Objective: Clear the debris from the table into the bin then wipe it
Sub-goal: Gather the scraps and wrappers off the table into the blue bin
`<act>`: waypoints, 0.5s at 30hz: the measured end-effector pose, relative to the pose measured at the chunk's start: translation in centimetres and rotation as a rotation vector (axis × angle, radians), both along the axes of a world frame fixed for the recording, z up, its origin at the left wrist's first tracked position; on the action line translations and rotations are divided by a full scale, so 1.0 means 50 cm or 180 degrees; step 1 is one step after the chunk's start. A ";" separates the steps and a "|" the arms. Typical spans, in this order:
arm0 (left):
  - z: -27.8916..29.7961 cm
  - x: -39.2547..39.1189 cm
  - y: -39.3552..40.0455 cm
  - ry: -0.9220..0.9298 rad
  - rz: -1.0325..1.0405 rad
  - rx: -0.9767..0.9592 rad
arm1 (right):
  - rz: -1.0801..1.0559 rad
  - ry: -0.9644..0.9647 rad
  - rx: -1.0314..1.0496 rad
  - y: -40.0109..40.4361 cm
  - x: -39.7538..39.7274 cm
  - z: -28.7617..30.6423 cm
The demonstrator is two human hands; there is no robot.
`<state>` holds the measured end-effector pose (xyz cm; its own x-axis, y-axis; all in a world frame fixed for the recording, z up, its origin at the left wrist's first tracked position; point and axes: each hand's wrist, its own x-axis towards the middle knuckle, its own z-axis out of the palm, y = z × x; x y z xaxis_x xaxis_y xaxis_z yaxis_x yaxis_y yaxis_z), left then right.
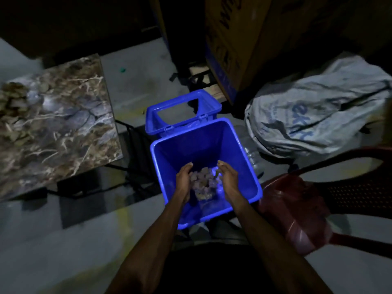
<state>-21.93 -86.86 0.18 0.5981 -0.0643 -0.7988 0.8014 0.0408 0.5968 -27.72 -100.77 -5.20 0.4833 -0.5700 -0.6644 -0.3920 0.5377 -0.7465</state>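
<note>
Left hand (185, 181) and right hand (229, 181), grips cupped round debris (204, 179), hover inside the blue bin's (250, 166) rim; counter (63, 128) stands left of it.

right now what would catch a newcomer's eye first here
The bright blue bin at centre, lid hinged back, with the left hand and right hand cupped over it around a clump of debris. To the left, the marble-patterned table holds more debris at its far left edge.
</note>
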 end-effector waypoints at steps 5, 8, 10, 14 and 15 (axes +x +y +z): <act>0.011 -0.085 0.017 -0.0009 0.0382 0.0084 | 0.0490 0.0025 0.0123 -0.008 -0.030 0.009; 0.019 -0.108 0.039 -0.0071 0.0483 0.0118 | 0.0853 -0.0009 0.0087 0.015 -0.048 0.040; 0.031 -0.116 0.058 -0.0172 0.0527 0.0064 | 0.1072 -0.0117 0.0038 0.042 -0.056 0.060; 0.058 -0.144 0.097 -0.0396 0.0609 -0.0026 | 0.1591 -0.0385 -0.0100 0.104 -0.075 0.097; 0.061 -0.152 0.109 -0.0440 0.0651 -0.0044 | 0.1680 -0.0444 -0.0106 0.120 -0.078 0.108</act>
